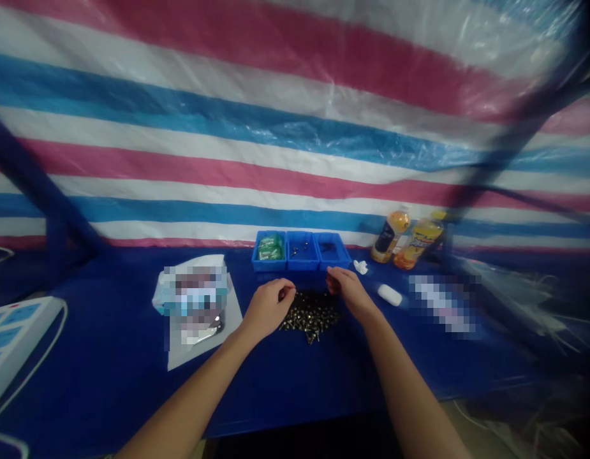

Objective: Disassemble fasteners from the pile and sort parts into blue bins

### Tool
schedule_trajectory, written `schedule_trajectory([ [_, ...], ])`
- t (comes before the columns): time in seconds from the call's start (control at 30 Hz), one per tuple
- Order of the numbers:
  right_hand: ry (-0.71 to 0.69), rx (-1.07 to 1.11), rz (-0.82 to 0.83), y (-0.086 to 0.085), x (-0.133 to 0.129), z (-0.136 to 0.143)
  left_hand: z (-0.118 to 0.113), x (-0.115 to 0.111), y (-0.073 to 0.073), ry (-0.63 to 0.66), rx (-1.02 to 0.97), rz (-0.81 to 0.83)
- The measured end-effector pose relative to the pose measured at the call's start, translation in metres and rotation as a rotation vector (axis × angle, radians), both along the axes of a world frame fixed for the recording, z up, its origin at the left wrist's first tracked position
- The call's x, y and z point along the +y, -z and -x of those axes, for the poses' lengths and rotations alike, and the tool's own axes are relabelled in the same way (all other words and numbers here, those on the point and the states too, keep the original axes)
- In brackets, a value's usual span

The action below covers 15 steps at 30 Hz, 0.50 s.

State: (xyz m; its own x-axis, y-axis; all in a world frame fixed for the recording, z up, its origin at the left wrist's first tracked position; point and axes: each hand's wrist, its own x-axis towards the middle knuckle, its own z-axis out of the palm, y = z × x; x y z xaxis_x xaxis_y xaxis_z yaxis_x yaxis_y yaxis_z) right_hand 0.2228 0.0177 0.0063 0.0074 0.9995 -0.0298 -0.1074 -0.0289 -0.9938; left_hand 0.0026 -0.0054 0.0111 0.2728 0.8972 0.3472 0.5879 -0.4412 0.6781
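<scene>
A heap of small metal parts, brass-coloured and dark, looking like screws, is spread on the blue table. At the heap's left edge my left hand has its fingers curled and pinched; whatever they hold is too small to make out. My right hand is over the heap's right side, fingers bent together, their contents hidden. Just beyond stand three joined blue bins: the left bin holds green-and-silver packets, the middle bin a few small metal pieces, the right bin some dark bits.
A white sheet with a blurred package lies left. To the right are a crumpled tissue, a white case and two drink bottles. A power strip with white cable sits far left. Striped sheeting hangs behind.
</scene>
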Motion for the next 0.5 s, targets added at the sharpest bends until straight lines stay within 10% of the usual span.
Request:
schedule_trajectory([
  [0.5,-0.229,0.612,0.289,-0.019,-0.007,-0.022,-0.001,-0.001,-0.001,0.011,0.009,-0.002],
])
